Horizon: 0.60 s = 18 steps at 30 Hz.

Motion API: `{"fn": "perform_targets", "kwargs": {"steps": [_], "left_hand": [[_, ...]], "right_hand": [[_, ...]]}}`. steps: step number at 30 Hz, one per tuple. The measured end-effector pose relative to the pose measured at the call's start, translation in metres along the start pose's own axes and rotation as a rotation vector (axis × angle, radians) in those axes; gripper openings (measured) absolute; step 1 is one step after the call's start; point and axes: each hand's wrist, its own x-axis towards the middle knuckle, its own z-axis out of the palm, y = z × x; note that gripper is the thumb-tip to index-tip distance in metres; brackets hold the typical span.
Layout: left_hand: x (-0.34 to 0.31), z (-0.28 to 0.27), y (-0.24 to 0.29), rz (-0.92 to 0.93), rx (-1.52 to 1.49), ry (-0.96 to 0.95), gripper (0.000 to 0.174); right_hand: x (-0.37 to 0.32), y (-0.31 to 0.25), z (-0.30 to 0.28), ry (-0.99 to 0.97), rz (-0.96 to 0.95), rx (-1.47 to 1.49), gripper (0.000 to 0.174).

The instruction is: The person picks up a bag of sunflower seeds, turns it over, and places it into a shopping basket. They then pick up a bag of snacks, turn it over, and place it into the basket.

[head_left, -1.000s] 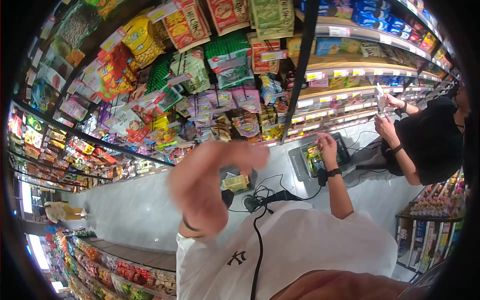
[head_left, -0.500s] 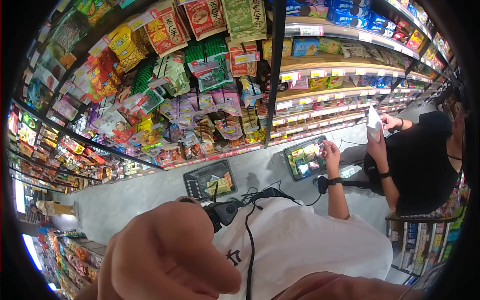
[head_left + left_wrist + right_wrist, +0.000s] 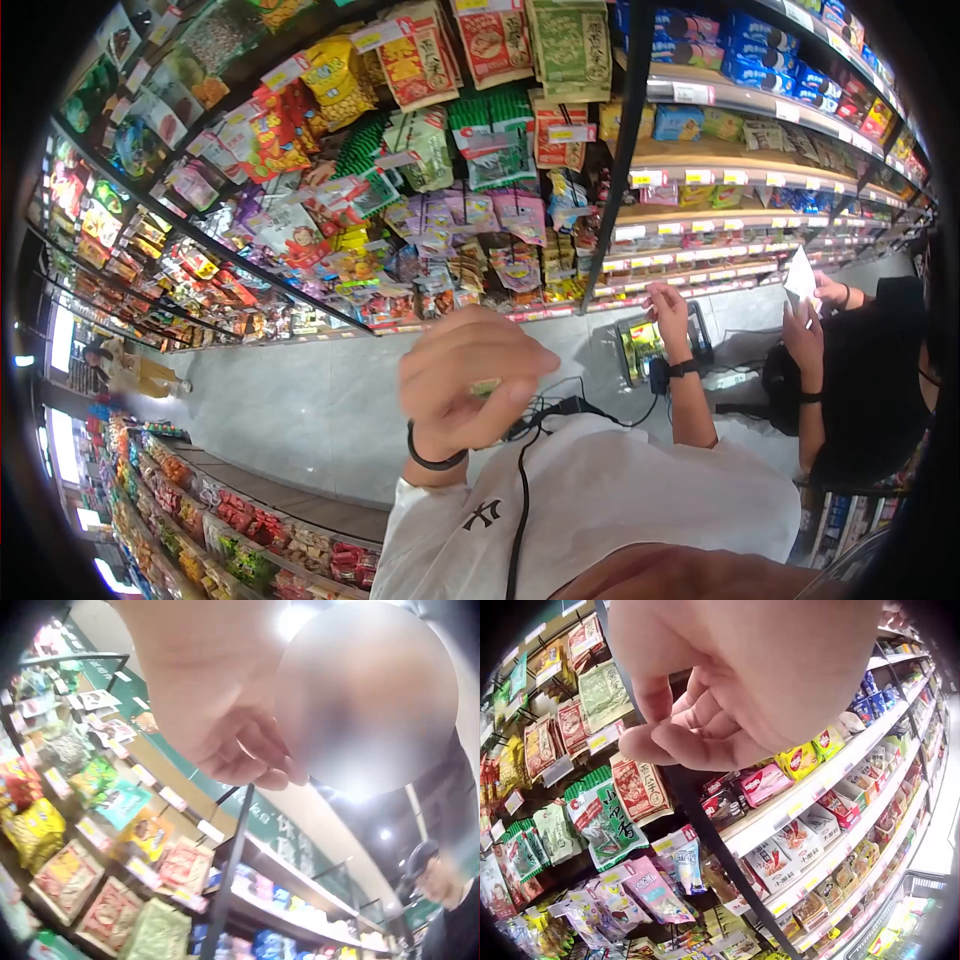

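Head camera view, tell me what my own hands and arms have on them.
Your left hand wears a black wristband. Your right hand wears a black strap with a small black unit. A white shirt leaves that forearm bare.

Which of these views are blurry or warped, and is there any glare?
Head: fisheye warping bends the shelves, black corners. Left wrist: soft and hazy, round blurred patch upper right, glare from a ceiling light. Right wrist: green packet crisper, dark corners.
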Motion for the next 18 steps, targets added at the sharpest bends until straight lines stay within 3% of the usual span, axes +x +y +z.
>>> {"fn": "perform_targets", "kwargs": {"steps": [1, 4, 7, 11, 18], "left_hand": [[-0.009, -0.010, -0.009, -0.083, 0.068, -0.088, 0.008], [-0.053, -0.031, -0.032, -0.481, 0.207, -0.080, 0.010], [-0.091, -0.053, -0.050, -0.702, 0.235, 0.022, 0.011], [-0.125, -0.086, -0.056, -0.848, 0.274, 0.045, 0.016], [-0.155, -0.141, -0.052, -0.864, 0.346, 0.056, 0.013]], "right_hand": [[0.002, 0.002, 0.004, -0.013, 0.017, -0.006, 0.019], [0.004, -0.001, 0.021, -0.027, -0.003, 0.023, 0.018], [0.006, -0.009, 0.038, -0.064, 0.009, -0.022, 0.019], [0.013, -0.014, 0.074, -0.104, -0.019, -0.011, 0.019], [0.022, -0.027, 0.177, -0.211, -0.054, 0.010, 0.018]]}}
